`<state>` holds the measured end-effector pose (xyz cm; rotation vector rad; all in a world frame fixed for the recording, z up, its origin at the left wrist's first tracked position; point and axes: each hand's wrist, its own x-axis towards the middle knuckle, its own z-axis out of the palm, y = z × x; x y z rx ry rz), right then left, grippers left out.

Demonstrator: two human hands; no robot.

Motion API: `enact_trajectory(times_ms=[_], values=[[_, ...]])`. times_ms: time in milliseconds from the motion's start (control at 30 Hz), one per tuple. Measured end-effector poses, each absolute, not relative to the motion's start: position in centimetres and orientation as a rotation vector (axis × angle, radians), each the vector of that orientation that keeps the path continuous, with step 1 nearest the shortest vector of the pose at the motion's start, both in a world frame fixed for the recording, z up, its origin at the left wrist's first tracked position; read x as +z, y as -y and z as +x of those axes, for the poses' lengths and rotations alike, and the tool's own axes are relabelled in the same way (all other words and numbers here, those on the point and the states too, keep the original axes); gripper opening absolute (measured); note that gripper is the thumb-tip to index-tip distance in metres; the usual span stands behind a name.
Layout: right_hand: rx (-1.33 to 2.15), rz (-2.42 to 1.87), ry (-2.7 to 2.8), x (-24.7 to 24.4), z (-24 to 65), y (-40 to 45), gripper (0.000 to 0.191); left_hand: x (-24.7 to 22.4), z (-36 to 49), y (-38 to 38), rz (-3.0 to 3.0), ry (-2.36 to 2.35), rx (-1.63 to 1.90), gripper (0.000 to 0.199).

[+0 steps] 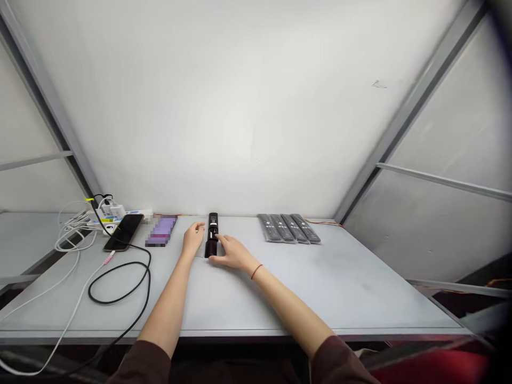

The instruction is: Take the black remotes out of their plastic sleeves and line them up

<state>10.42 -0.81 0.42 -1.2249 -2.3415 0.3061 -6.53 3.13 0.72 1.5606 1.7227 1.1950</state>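
Observation:
A black remote control (211, 248) lies lengthwise on the table between my hands, with its back up. A pale label shows on its upper part, and a recess near its middle looks like an uncovered battery compartment. My right hand (236, 254) is on its right side, index finger at the recess and thumb by the near end. To the left, my left hand (193, 238) is closed, thumb and fingers drawn together close to the remote; what they hold, if anything, is too small to make out. Something clear, like thin plastic, shows beside the remote.
Several wrapped remote controls (288, 229) lie side by side at the back right. At left are a dark phone (125, 232), a blurred purple-screened device (161, 231), a power strip (134, 213) with chargers, and looped black (119, 303) and white cables. A wall (240, 133) rises behind.

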Motion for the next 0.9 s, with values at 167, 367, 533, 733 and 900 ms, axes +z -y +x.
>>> enact_trajectory(times_ms=[167, 367, 533, 733, 900], values=[[0.184, -1.351, 2.383, 0.2, 8.3, -0.3, 0.056, 1.0, -6.3, -3.0, 1.673, -1.741, 1.127, 0.027], [0.165, -1.328, 2.389, 0.2, 9.4, 1.6, 0.051, 1.1, -4.5, -1.5, 1.831, -1.838, 0.977, 0.027], [0.228, -1.254, 2.434, 0.4, 10.6, 3.9, 0.052, 1.0, -2.3, 0.1, 1.937, -2.093, 0.607, 0.051], [0.367, -1.197, 2.451, 0.6, 12.0, 4.4, 0.048, 1.1, -2.1, 0.1, 2.012, -2.048, 0.457, 0.041], [0.534, -1.198, 2.424, 0.9, 13.0, 4.2, 0.055, 0.8, -2.3, -0.4, 1.894, -1.885, 0.622, 0.030]])
